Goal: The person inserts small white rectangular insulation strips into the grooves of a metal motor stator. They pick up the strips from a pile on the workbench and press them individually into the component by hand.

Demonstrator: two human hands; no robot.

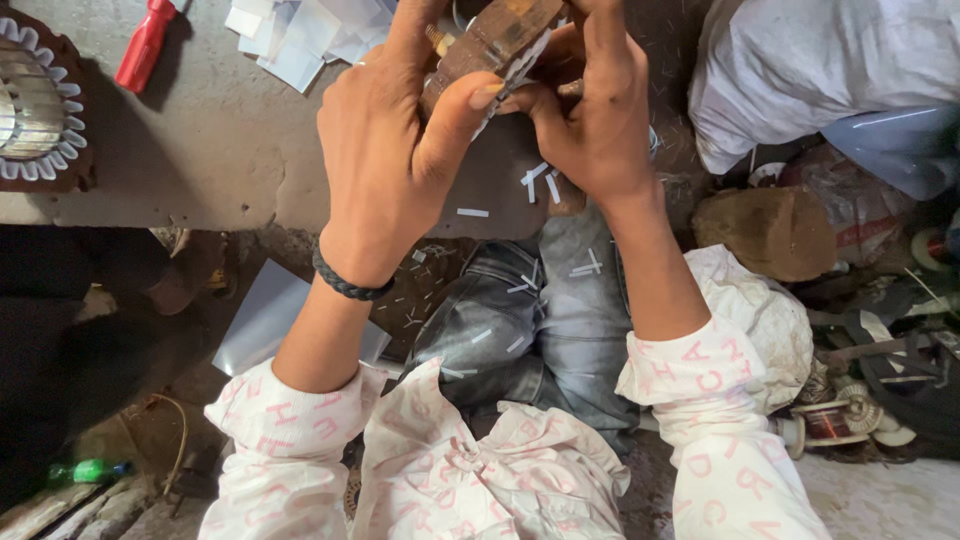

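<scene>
Your left hand and right hand both clench the brown metal block, held above the grey workbench. Your left thumb presses a thin white strip against the block's lower edge. Left of the block lies a red screwdriver; beneath it, white offcuts dot your jeans.

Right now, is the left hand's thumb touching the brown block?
Touching. Head view: the left hand presses its thumb against the brown block, no gap visible.

Worn concrete slab over a dim, possibly earthen floor.
</scene>
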